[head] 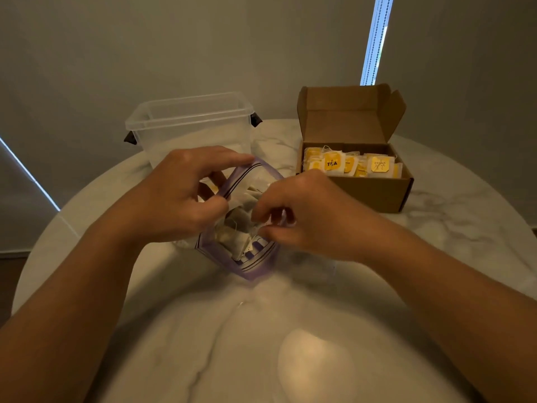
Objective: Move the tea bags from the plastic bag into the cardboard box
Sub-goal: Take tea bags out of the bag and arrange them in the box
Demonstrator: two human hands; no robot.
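Observation:
A clear plastic zip bag [252, 269] with a purple rim stands open at the middle of the table, with several pale tea bags [236, 231] inside. My left hand [180, 196] pinches the bag's left rim and holds its mouth apart. My right hand [302, 212] has its fingertips at the right rim, reaching into the mouth over the tea bags; whether it holds one I cannot tell. A brown cardboard box [374, 193] with its lid up sits at the right, filled with several tea bags with yellow tags [350, 164].
A clear plastic storage tub [191, 123] with dark clips stands behind the bag at the left. The round white marble table [261, 344] curves away on both sides. A grey wall and window blinds stand behind the table.

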